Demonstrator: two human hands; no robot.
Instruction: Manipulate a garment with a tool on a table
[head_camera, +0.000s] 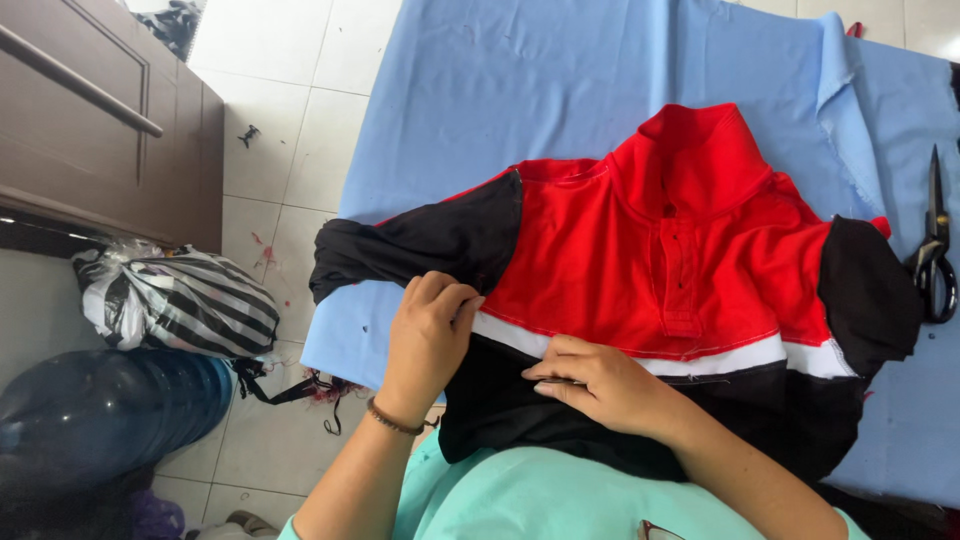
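- A striped plastic bag (175, 300) lies on the tiled floor (290, 130) at the far left, beside a dark wooden cabinet (100, 120) and above a dark blue rounded container (100, 410).
- My left hand (430, 335) is curled closed, fingers pinching the fabric where the black sleeve (420, 245) meets the body of the polo shirt (660, 260).
- The polo shirt lies front side up on the blue cloth (560, 80) covering the work surface. Its long axis runs from collar to hem: the red collar (695, 145) points away from me, and the black lower panel (560, 410) hangs toward my lap over the near edge.
- A white band (760, 355) crosses the shirt left to right, separating the red chest from the black lower panel.
- My right hand (600, 385) lies palm down, fingers nearly flat and together, pressing the shirt just below the white band; it grips nothing that I can see.
- Black scissors (935, 245) rest on the blue cloth at the far right, blades pointing away from me, just beside the shirt's other black sleeve (870, 295).
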